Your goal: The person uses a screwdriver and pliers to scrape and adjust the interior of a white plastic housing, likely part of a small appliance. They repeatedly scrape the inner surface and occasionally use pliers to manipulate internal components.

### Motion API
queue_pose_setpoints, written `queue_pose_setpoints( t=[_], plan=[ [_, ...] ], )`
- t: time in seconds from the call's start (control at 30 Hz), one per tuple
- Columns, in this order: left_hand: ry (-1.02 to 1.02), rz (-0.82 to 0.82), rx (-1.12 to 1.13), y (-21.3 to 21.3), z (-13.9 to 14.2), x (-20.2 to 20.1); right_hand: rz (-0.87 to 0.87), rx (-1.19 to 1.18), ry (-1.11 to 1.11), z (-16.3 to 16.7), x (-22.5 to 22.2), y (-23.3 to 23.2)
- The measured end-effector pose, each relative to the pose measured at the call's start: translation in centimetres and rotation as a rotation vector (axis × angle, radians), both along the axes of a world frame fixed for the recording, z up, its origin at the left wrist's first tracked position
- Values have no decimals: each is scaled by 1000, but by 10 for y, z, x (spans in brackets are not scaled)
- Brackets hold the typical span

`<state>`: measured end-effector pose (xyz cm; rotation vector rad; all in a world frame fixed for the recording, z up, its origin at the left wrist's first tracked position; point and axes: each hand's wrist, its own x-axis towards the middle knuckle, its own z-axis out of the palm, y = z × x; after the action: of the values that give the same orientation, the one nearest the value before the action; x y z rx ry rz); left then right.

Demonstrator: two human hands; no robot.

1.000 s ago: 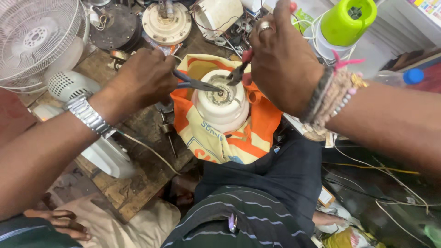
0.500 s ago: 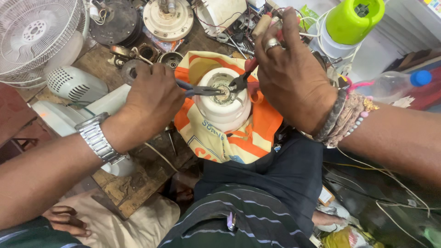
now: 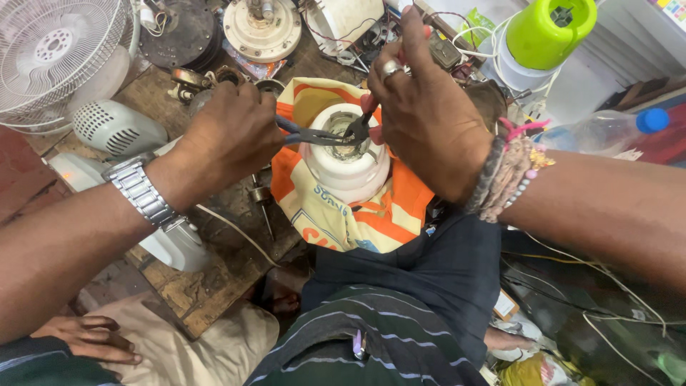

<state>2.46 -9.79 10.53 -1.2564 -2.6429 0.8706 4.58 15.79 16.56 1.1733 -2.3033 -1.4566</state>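
Working inside the open top of a white motor housing (image 3: 345, 161), seated on an orange and cream cloth (image 3: 336, 207) at frame centre. Left hand (image 3: 229, 136), at nine o'clock of the housing, clenched around blue-handled pliers (image 3: 314, 136) with tips in the opening. Right hand (image 3: 429, 114), at two o'clock, closed on a red-handled tool (image 3: 361, 125), tip meeting the pliers there. Likely mid-step, gripping or prying some part in the cavity; next calls for steady counter-pressure and a careful pull. Inside the housing only metal parts, too dark to tell apart. Clear bottle with blue cap (image 3: 607, 132) at three o'clock, contents unclear. Green-lidded container (image 3: 547, 32) at one o'clock.
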Motion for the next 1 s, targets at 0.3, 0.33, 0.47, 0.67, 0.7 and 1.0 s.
queue_pose_setpoints(
  t=[0.3,0.33,0.47,0.67,0.7,1.0],
  plan=[
    [-105,29,-30,-2,-5,-1,-187,149,-219,15,-10,-30],
    [-112,31,-11,-1,-5,-1,-228,153,-256,15,-12,-32],
    [-105,55,-25,0,-1,3,-196,59,-187,13,-17,-34],
    [-74,48,-81,3,3,3,-148,174,-160,19,-10,-35],
    [-73,39,-79,3,3,2,-157,214,-202,21,-10,-37],
    [-123,43,-56,5,6,-4,-555,-58,-732,11,-51,-27]
  ],
)
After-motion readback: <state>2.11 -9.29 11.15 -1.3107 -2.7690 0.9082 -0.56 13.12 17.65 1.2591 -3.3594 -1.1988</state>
